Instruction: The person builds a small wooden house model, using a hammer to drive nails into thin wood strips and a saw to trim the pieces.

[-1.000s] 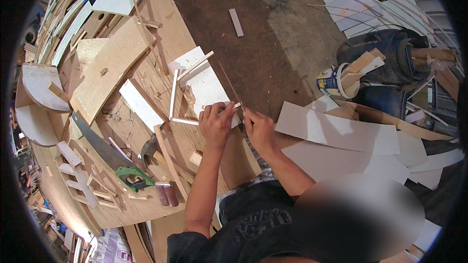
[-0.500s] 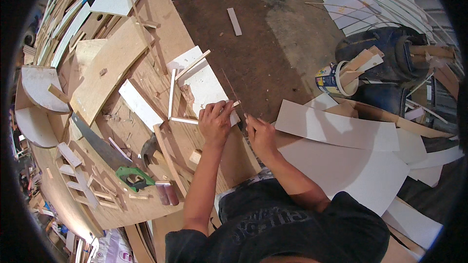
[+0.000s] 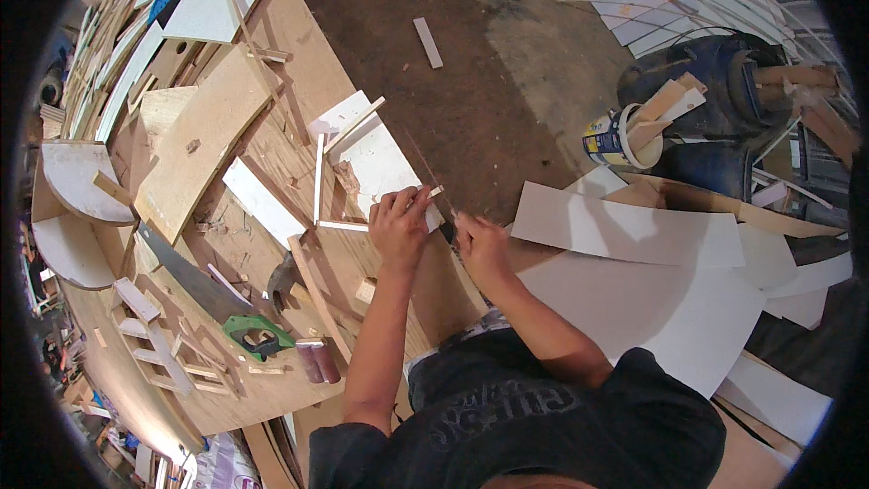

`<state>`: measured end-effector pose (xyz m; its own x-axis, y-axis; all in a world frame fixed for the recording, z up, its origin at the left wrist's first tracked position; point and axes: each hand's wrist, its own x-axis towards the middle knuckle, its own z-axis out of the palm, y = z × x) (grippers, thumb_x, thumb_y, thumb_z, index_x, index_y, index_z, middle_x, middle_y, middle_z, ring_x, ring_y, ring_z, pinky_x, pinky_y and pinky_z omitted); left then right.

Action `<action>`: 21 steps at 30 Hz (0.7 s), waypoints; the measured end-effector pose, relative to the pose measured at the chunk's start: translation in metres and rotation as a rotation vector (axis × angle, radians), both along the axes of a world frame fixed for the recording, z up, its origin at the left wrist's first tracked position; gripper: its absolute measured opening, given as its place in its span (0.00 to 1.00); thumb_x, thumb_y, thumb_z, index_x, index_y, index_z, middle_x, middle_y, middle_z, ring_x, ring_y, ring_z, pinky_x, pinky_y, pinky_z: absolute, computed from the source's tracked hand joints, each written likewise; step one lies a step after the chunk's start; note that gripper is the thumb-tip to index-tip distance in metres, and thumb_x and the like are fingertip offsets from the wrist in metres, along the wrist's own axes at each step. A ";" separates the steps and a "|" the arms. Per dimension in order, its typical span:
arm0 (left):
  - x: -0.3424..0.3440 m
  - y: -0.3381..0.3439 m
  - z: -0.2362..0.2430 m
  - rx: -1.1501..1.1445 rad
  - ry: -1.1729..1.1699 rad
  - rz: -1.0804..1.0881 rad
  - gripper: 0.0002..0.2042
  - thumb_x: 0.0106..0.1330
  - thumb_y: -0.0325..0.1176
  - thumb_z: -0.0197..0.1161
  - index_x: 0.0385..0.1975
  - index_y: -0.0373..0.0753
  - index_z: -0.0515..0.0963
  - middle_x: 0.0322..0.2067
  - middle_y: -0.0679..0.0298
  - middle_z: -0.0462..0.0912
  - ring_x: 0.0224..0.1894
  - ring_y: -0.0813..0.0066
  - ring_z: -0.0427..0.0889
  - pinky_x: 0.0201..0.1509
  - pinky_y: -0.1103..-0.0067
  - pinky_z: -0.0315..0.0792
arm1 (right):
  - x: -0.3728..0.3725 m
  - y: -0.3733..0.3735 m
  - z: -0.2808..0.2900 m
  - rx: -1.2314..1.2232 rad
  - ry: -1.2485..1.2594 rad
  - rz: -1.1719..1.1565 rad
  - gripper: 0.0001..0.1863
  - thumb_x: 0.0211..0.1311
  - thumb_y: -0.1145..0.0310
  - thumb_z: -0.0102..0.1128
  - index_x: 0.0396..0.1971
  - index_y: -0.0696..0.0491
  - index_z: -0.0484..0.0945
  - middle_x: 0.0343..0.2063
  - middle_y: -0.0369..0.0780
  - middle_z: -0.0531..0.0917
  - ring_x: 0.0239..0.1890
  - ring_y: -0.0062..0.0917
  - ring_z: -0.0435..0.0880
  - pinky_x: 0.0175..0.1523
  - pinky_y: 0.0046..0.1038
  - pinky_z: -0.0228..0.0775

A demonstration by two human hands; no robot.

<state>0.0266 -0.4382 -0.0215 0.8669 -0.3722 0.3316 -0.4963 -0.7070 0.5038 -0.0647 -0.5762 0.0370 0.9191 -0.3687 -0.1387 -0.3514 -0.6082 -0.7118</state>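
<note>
The left hand (image 3: 399, 225) hides most of a pale strip (image 3: 436, 191); the blurred right hand (image 3: 481, 243) covers one end of a faint thin tool (image 3: 431, 170). The lower edge crops a white-and-purple bag (image 3: 226, 465).

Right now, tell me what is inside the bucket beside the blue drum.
Inside the bucket, wood offcuts stick out of its mouth, one with a white face. Whatever lies deeper is hidden by its wall.

Pale wood stick (image 3: 437, 191), thin blade (image 3: 433, 176), slanted
</note>
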 end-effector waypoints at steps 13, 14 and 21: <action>0.004 -0.002 0.005 -0.025 -0.015 -0.012 0.15 0.58 0.30 0.73 0.45 0.54 0.92 0.42 0.75 0.88 0.44 0.69 0.85 0.45 0.69 0.75 | 0.002 0.007 0.006 -0.086 0.034 -0.075 0.10 0.66 0.78 0.61 0.45 0.56 0.86 0.30 0.53 0.84 0.34 0.51 0.87 0.40 0.50 0.77; 0.004 -0.003 0.003 -0.026 -0.015 -0.019 0.15 0.58 0.30 0.73 0.45 0.54 0.92 0.42 0.75 0.88 0.44 0.69 0.85 0.45 0.69 0.75 | 0.011 0.003 0.001 -0.089 -0.013 -0.048 0.11 0.67 0.78 0.61 0.46 0.57 0.86 0.31 0.54 0.85 0.34 0.51 0.87 0.40 0.48 0.77; 0.003 0.001 -0.001 -0.001 0.002 -0.029 0.15 0.60 0.31 0.72 0.47 0.54 0.91 0.43 0.77 0.86 0.45 0.72 0.83 0.47 0.71 0.73 | -0.012 0.015 0.004 -0.046 0.033 -0.091 0.12 0.66 0.78 0.62 0.47 0.57 0.87 0.33 0.53 0.86 0.34 0.50 0.88 0.40 0.47 0.79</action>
